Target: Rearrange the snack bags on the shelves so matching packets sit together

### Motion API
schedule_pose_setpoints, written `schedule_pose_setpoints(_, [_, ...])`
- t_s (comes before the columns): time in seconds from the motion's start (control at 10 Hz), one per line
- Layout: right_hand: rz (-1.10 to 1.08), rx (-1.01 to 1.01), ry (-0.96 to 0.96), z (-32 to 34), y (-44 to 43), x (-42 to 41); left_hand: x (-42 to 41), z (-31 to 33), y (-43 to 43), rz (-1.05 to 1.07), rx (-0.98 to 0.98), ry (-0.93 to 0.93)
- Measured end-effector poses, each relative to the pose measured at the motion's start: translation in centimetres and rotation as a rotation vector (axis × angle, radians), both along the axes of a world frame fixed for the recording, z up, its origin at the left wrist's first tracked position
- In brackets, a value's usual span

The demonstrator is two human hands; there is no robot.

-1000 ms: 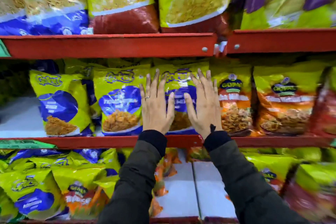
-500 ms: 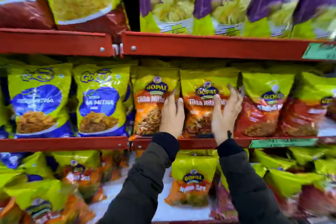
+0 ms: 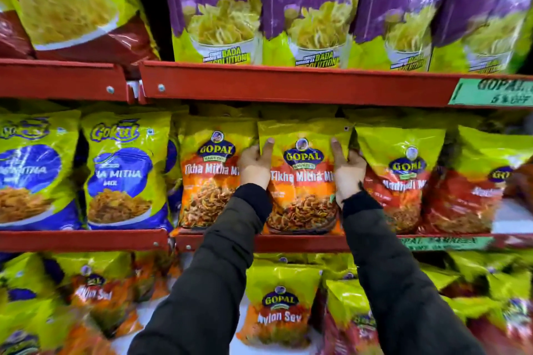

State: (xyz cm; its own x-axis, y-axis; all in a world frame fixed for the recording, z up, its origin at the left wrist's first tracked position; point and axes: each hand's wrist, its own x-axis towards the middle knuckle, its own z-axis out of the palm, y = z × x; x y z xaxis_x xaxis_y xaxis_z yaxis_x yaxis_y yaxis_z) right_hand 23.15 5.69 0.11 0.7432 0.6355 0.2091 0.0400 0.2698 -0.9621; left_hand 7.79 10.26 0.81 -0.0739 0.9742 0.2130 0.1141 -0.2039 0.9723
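Observation:
An orange and green Tikha Mitha Mix packet (image 3: 302, 181) stands upright on the middle shelf (image 3: 302, 242). My left hand (image 3: 255, 166) grips its left edge and my right hand (image 3: 346, 168) grips its right edge, thumbs on the front. A matching Tikha Mitha Mix packet (image 3: 207, 179) stands just left of it. Red and green packets (image 3: 401, 176) stand to its right. Blue and green Gokul packets (image 3: 124, 170) fill the left part of the shelf.
Purple Gathiya bags (image 3: 311, 8) line the top shelf, with red bags (image 3: 72, 6) at its left. Nylon Sev packets (image 3: 279, 311) and mixed bags lie on the bottom shelf. A green price label (image 3: 490, 92) hangs on the upper shelf edge at right.
My view and both hands have shifted right, from the blue Gokul packets to the orange ones. My hands went from flat on a packet's front to gripping the sides of one orange packet.

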Motion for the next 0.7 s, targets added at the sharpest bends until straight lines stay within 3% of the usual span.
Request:
schedule_pose_setpoints(0.2, [-0.062,-0.171,-0.033,-0.6,1.7,1.3,0.4,0.0,1.4,0.086,0.093,0.265])
schedule_pose_setpoints(0.4, [-0.078,-0.201,-0.071,-0.2,1.8,1.3,-0.1,0.1,1.4,0.113,0.074,0.338])
schedule_pose_setpoints(0.5, [-0.077,-0.114,-0.214,-1.1,-0.1,0.6,-1.8,-0.6,-0.1,0.126,0.194,0.348])
schedule_pose_setpoints(0.6, [-0.176,-0.099,-0.583,-2.9,-2.4,-1.7,-3.6,-2.5,-2.8,0.112,0.561,0.417])
schedule_pose_setpoints(0.7, [-0.198,-0.082,-0.977,-4.7,-3.1,-4.3,-5.6,-4.9,-3.6,0.281,0.749,0.755])
